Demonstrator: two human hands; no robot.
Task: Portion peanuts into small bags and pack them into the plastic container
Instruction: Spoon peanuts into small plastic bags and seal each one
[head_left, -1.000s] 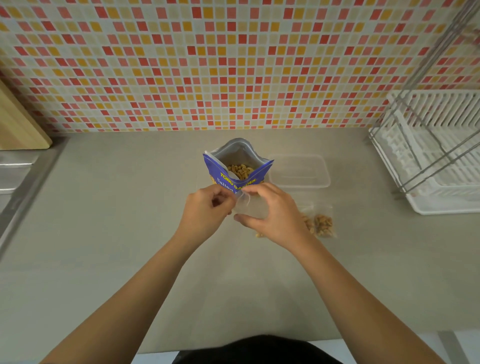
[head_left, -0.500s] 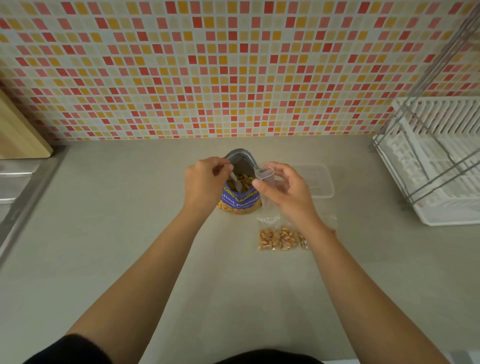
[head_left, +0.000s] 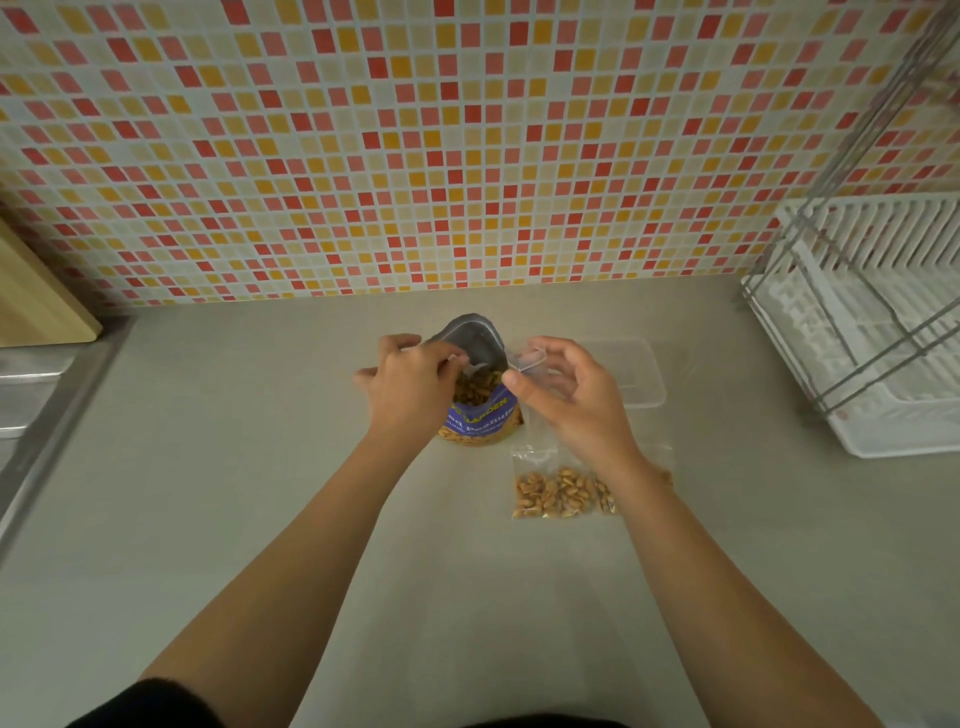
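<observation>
A blue peanut pouch (head_left: 480, 415) stands open in the middle of the counter, peanuts showing inside. My left hand (head_left: 410, 387) pinches a small white spoon (head_left: 470, 366) whose tip dips into the pouch mouth. My right hand (head_left: 571, 395) holds an empty small clear bag (head_left: 532, 361) open, just right of the pouch. A filled small bag of peanuts (head_left: 558, 491) lies on the counter below my right hand; a second one is partly hidden under my right wrist. The clear plastic container (head_left: 639, 374) sits behind my right hand.
A white dish rack (head_left: 872, 332) with a wire frame fills the right side. A wooden board (head_left: 36, 301) leans at the far left above a steel sink edge (head_left: 47, 415). The tiled wall closes the back of the grey counter (head_left: 260, 467).
Both hands rose from in front of the pouch to its mouth. The left hand has brought the spoon into the pouch, and the right hand now holds the small bag open beside it.
</observation>
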